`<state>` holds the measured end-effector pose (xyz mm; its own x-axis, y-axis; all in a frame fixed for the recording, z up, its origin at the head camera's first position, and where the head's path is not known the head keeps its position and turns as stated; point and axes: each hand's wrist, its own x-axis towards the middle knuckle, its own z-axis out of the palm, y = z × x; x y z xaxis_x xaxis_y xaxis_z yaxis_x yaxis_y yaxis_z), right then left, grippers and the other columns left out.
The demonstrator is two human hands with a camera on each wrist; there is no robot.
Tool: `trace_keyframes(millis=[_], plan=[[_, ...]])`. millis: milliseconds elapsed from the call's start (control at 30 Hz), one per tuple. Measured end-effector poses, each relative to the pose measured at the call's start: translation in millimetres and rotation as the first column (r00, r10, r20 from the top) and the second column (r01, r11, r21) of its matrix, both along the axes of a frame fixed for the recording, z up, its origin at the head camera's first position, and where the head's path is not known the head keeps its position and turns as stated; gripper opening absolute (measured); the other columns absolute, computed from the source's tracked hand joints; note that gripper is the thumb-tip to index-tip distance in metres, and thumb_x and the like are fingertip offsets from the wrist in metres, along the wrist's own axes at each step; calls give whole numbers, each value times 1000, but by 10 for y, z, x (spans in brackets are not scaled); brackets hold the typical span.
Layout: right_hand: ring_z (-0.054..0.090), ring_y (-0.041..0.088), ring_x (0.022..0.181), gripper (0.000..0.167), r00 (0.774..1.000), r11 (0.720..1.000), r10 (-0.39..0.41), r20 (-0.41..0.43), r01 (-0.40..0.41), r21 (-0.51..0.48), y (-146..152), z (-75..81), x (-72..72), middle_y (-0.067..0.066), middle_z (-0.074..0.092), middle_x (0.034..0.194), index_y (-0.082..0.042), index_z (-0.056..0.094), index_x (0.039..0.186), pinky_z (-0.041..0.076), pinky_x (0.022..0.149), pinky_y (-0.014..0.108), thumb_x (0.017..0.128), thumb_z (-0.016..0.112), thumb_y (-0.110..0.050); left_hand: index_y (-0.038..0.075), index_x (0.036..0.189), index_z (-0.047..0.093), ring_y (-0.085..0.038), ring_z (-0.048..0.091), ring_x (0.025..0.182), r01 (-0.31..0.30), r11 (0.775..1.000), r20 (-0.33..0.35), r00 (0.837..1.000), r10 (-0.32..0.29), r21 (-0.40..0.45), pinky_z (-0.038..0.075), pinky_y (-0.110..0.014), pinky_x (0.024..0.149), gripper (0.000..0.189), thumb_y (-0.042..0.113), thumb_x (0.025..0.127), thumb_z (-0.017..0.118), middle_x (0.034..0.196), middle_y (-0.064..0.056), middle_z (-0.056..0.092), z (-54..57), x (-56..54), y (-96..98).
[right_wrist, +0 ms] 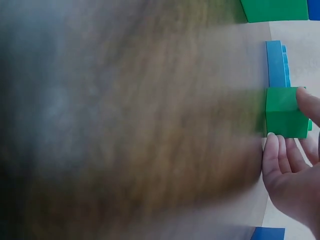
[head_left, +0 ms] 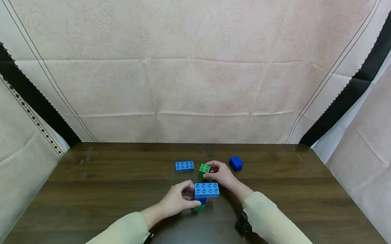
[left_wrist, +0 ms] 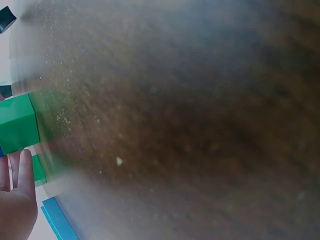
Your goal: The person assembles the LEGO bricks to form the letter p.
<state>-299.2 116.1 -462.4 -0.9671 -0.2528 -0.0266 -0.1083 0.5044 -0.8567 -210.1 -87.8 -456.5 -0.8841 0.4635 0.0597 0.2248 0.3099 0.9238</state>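
Observation:
My left hand [head_left: 177, 198] grips a small stack of toy building bricks. On top of the stack is a light blue brick [head_left: 206, 190], with a dark blue brick [head_left: 201, 201] beneath it and a green brick [head_left: 199, 207] at the bottom. The left wrist view catches that bottom green brick [left_wrist: 19, 125] at its edge. Beyond the stack, my right hand [head_left: 222, 174] pinches a separate green brick [head_left: 204, 168] between thumb and fingers. In the right wrist view, the thumb presses one side of this green brick [right_wrist: 287, 112] and fingertips touch the opposite side.
Another light blue brick [head_left: 184, 166] lies left of the right hand's green brick, toward the back. To the right is a dark blue brick [head_left: 236, 163]. Everything is on a brown wooden table [head_left: 117, 183], with pale patterned sheets [head_left: 195, 79] around its back and sides.

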Motion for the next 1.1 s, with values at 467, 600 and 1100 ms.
trace_keyframes(millis=[467, 600, 1100], plan=[[60, 19, 90, 32, 1000, 1000, 2, -5, -2, -28, 101, -17, 15, 11, 67, 100, -6, 64, 111, 53, 81, 34, 82, 72, -17, 9, 100, 54, -18, 60, 95, -2, 1000, 11, 1000, 2, 4, 54, -37, 86, 30, 22, 81, 73, 104, -8, 63, 30, 15, -6], [59, 18, 90, 31, 1000, 999, -24, 11, 24, -34, 114, 2, 26, 10, 67, 101, -6, 64, 111, 52, 82, 33, 82, 72, -15, 9, 100, 54, -18, 60, 96, -5, 1000, 20, 1000, 5, -1, 54, -38, 86, 30, 22, 81, 73, 104, -8, 63, 23, 10, -5], [59, 17, 90, 32, 1000, 999, -25, -11, 25, -37, 172, 70, 112, 11, 67, 101, -5, 64, 113, 52, 82, 33, 83, 70, -14, 8, 99, 53, -19, 59, 94, -14, 999, -12, 1000, 14, -32, 55, -34, 84, 29, 21, 82, 73, 102, -8, 62, -8, 6, 4]])
